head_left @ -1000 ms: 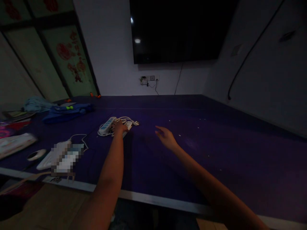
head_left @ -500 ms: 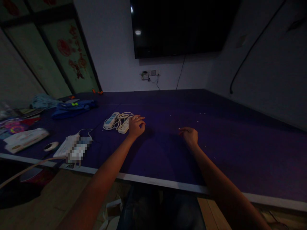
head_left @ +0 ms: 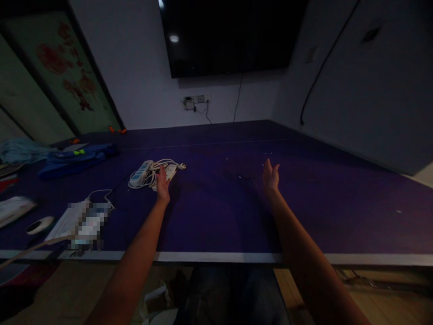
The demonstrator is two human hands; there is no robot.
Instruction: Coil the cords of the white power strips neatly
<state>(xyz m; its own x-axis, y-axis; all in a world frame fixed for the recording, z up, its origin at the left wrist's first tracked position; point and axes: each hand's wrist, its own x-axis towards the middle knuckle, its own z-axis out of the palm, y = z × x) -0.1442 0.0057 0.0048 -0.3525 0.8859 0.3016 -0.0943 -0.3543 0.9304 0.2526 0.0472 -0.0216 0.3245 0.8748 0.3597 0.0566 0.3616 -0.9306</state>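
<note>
My left hand (head_left: 163, 186) is raised with fingers outstretched, holding nothing, in front of a white power strip (head_left: 171, 171) that it partly hides. Whether it touches the strip I cannot tell. Beside that strip lies a second power strip (head_left: 141, 172) with blue sockets, among looped white cords. To the right, my right hand (head_left: 271, 179) is upright above the purple tabletop (head_left: 216, 212), thumb apart from the fingers and nothing in it. A small bright bit (head_left: 240, 177) lies on the tabletop between my hands.
At the left are a blue garment (head_left: 76, 158), a white oval object (head_left: 40, 225), a white packet (head_left: 16, 210) and a partly pixelated item (head_left: 90, 224) with a cord. A dark screen (head_left: 233, 36) hangs above wall sockets (head_left: 198, 99). The pale table edge (head_left: 219, 257) runs before me.
Both hands have gone from curled fingers to outstretched ones and moved farther apart. The view has shifted to the right, and the white plug by the power strips is uncovered.
</note>
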